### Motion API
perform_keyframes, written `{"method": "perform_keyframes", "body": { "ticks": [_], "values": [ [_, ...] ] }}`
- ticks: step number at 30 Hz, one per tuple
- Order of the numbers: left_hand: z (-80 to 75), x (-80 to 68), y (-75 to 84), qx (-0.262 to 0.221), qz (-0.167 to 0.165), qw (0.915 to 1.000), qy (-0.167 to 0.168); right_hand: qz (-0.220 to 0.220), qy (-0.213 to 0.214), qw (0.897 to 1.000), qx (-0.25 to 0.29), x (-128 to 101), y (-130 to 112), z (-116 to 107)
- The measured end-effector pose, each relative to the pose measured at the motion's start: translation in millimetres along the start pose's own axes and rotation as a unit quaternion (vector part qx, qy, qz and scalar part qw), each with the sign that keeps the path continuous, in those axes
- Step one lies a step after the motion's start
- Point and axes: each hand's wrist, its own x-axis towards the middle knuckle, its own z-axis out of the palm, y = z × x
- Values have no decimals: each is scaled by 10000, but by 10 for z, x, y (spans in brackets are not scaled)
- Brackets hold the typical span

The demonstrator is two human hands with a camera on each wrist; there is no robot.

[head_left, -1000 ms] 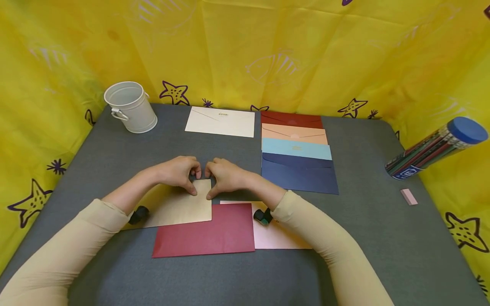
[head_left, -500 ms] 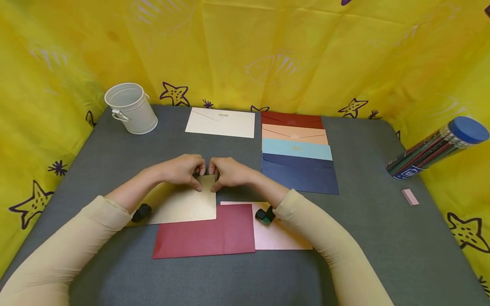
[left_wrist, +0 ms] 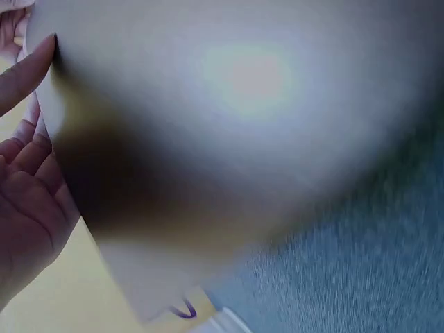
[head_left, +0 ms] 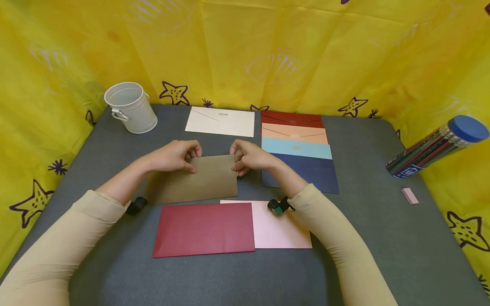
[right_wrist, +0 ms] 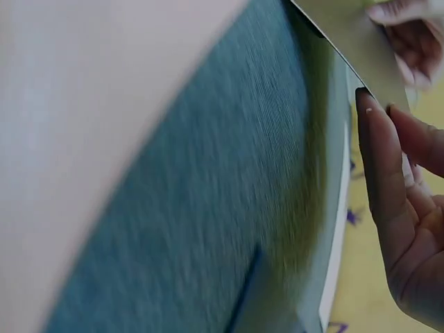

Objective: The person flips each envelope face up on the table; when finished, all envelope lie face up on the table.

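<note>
Both hands hold a tan envelope [head_left: 199,180] tilted up off the grey table [head_left: 383,238]. My left hand [head_left: 180,155] pinches its upper left edge and my right hand [head_left: 245,159] pinches its upper right corner. In the left wrist view the tan envelope [left_wrist: 229,139] fills the frame with fingers [left_wrist: 24,73] at its left edge. The right wrist view shows the envelope's edge [right_wrist: 354,59] and my fingers [right_wrist: 388,173] beside it. A dark red envelope [head_left: 204,229] and a pink envelope [head_left: 285,233] lie flat nearer to me.
A white metal bucket [head_left: 130,107] stands at the back left. A cream envelope [head_left: 220,121] lies at the back centre, beside an overlapping stack of dark red, peach, light blue and navy envelopes [head_left: 298,151]. A pencil tube [head_left: 436,146] and pink eraser [head_left: 409,196] sit at the right.
The tan envelope has been lifted off the table and tilted up. My hands moved apart along its top edge, the right one going further right.
</note>
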Motion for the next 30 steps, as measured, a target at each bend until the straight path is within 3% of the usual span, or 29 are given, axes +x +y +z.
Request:
{"method": "perform_keyframes", "body": {
  "ticks": [11, 15, 17, 21, 24, 30],
  "values": [
    [-184, -43, -150, 47, -278, 9978, 603, 117, 456, 9986, 255, -174, 141, -492],
    [-207, -50, -213, -490, -467, 9947, 777, 202, 659, 9970, 345, -237, 157, -640],
    [-219, -48, -252, -1054, -646, 9888, 831, 251, 769, 9959, 413, -258, 170, -699],
    [-245, -47, -321, -2180, -903, 9669, 973, 300, 1081, 9925, 480, -289, 192, -789],
    [-255, -49, -365, -2599, -940, 9550, 1073, 307, 1330, 9889, 591, -308, 205, -835],
    [-236, -21, -443, -3001, -933, 9427, 1122, 245, 1794, 9797, 862, -318, 216, -866]
  ]
}}
